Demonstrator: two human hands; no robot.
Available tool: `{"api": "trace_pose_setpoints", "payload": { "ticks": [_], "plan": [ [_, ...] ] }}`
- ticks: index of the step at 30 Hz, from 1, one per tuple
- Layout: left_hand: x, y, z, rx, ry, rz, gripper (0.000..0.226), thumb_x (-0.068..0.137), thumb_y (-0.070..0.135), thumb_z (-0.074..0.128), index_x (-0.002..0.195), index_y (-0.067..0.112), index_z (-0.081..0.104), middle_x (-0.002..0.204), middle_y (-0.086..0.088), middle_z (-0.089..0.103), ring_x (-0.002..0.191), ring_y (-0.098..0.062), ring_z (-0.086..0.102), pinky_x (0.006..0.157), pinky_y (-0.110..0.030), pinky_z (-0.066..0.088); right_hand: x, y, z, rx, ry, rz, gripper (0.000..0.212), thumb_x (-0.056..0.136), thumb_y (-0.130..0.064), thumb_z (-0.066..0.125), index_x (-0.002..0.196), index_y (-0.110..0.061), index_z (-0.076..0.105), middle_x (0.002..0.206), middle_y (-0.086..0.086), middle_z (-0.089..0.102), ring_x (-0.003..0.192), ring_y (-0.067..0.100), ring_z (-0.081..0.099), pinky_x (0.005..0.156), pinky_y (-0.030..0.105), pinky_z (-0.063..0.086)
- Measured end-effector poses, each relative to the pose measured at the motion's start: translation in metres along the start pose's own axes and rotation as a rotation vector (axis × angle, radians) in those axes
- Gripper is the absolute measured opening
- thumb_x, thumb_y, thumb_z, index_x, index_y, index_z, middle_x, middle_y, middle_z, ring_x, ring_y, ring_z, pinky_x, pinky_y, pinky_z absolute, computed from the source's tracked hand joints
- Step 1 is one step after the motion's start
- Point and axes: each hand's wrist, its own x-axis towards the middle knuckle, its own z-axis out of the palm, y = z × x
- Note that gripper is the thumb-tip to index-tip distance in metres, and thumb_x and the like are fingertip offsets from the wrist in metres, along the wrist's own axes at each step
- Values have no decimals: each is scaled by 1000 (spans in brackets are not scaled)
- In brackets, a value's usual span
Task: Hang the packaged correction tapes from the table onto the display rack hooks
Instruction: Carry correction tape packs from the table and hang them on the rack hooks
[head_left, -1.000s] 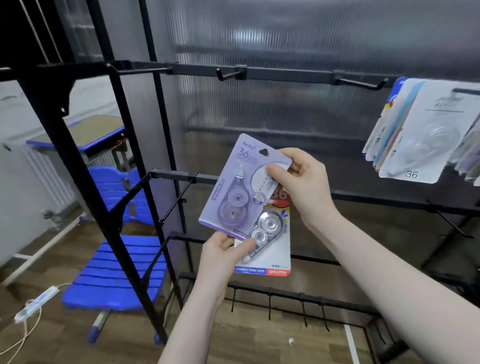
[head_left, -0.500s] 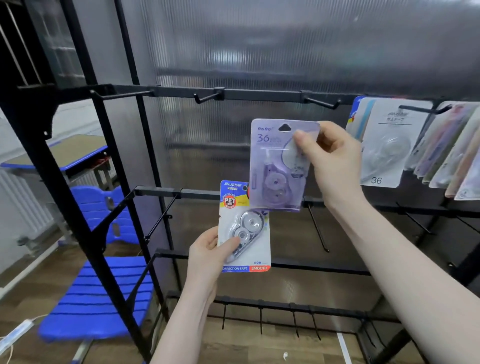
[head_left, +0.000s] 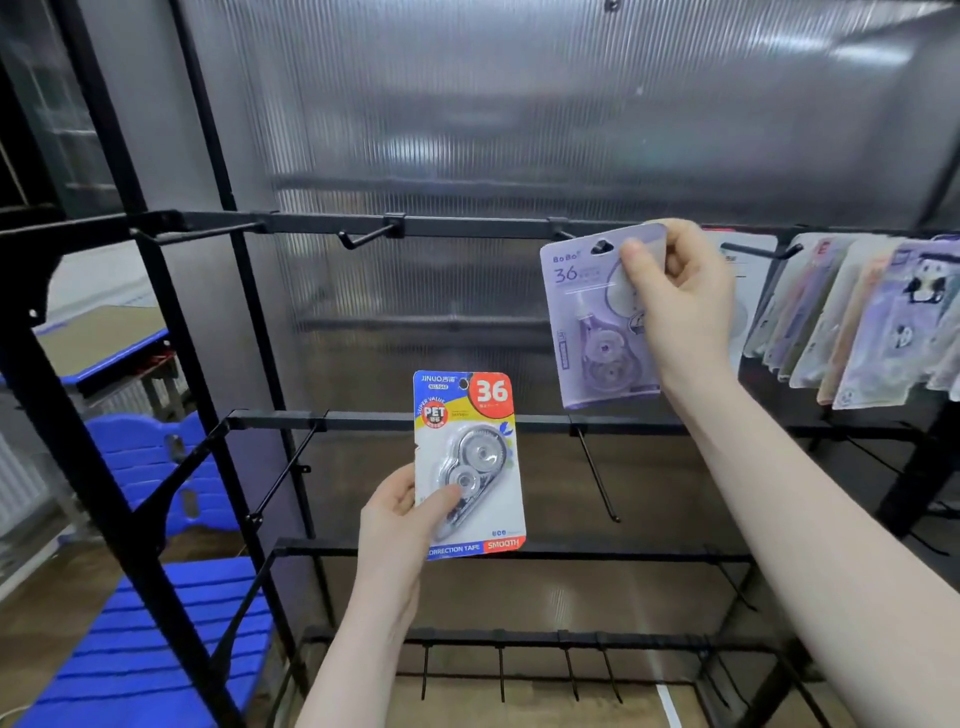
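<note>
My right hand (head_left: 675, 306) pinches the top of a lilac correction-tape pack (head_left: 592, 332) and holds it up against the rack's top bar (head_left: 467, 226). The pack's hang hole sits right at a hook there, and the hook is mostly hidden behind the card. Lower and to the left, my left hand (head_left: 400, 519) grips a blue, red and white correction-tape pack (head_left: 470, 467) by its lower left edge, upright, in front of the middle bar (head_left: 363, 420). An empty hook (head_left: 363, 238) juts from the top bar further left.
Several hung packs (head_left: 857, 322) crowd the top bar at the right. Long black hooks (head_left: 597, 475) slope down from the middle bar, and short ones line the bottom bar (head_left: 519, 639). A blue chair (head_left: 156, 649) and a desk (head_left: 98, 343) stand to the left behind the black frame.
My right hand has lifted the lilac pack up and to the right, from beside the other pack to the top bar. The left hand keeps the blue pack low.
</note>
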Motion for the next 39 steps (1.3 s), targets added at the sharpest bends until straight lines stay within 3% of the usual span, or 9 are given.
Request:
{"api": "trace_pose_setpoints", "payload": {
  "ticks": [5,10,13,17,21,28,31,35,39],
  "plan": [
    [3,5,0,-26,-14,53,24,83,6,71,107,7,65,99,-6,75,90,-24,72,67,-31,56,9,10,-5,157,-1,157,8,82,-16,59,79,-23,60,75,6,58,72,22,52,66,31,43],
    [2,12,2,-43,-34,103,39,65,18,70,103,10,69,101,-9,74,93,-27,71,77,-39,57,30,29,6,-121,-36,205,16,81,-14,62,71,-23,55,62,2,53,62,15,47,62,27,37],
    [2,18,3,-22,-73,129,39,65,17,70,103,12,69,104,-9,73,97,-29,70,83,-44,55,40,36,13,-306,-32,181,15,82,-15,60,71,-24,55,64,-11,54,61,3,48,65,24,39],
    [2,27,3,-2,-121,175,48,58,26,76,104,15,69,104,-6,73,96,-24,70,77,-38,55,37,39,11,-375,5,93,20,87,-17,59,106,-15,61,93,-8,59,86,7,54,79,24,45],
    [3,32,7,8,-154,208,40,65,19,71,105,17,68,104,-2,74,97,-20,70,76,-32,57,14,28,4,-275,50,-40,14,90,-17,54,101,-13,63,90,-11,60,83,1,54,76,18,44],
    [4,33,26,71,-216,229,39,67,22,71,105,18,65,102,2,74,97,-16,69,75,-28,56,-34,12,3,70,-345,209,8,92,-13,59,90,-20,63,83,-9,63,73,-6,59,64,11,46],
    [5,32,33,104,-236,247,36,69,21,71,104,17,65,101,2,73,95,-13,69,76,-26,56,-36,9,2,35,-360,186,18,86,-12,66,80,-28,62,83,-10,62,76,-4,59,65,11,46],
    [8,30,37,175,-139,322,22,78,10,77,93,20,66,90,9,70,79,-3,65,71,-13,49,-28,-2,-8,4,-278,55,22,83,-10,68,75,-29,60,75,-13,60,71,-5,56,68,11,44],
    [13,24,32,400,65,395,15,84,14,72,91,26,66,91,11,67,79,-5,61,79,-19,49,-8,-15,-14,-13,-162,-45,18,83,-10,66,76,-24,59,71,-10,57,65,-3,51,66,13,43]
  ]
}}
